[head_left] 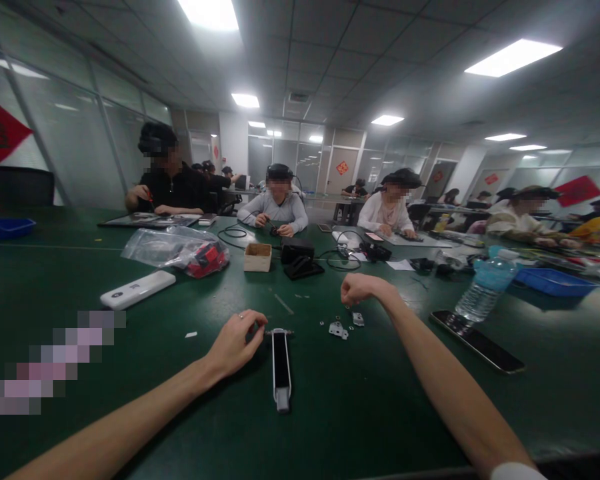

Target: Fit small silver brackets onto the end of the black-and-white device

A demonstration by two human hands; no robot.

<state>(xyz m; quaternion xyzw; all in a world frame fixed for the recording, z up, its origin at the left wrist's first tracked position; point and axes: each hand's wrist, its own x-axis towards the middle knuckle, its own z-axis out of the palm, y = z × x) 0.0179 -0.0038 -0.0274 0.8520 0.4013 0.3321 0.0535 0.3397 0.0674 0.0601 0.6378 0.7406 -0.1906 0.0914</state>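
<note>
A narrow device (281, 363) with a black face and a white frame lies lengthwise on the green table, a thin crosspiece at its far end. My left hand (239, 339) rests beside that end, its fingers curled and the tips close to the crosspiece. Whether they grip it is hidden. To the right, my right hand (363, 289) bends downward with closed fingers above some small metal parts. What it pinches, if anything, cannot be made out. Beneath it lie a metal bracket (337, 329) and a smaller metal piece (358, 319), with several tiny nut-like bits around them.
On the left are a white handheld device (139, 289) and a plastic bag (177, 250) with red items. A small box (257, 257) and a black stand (300, 257) are ahead. A phone (475, 340) and water bottle (486, 287) lie right. Several people sit opposite.
</note>
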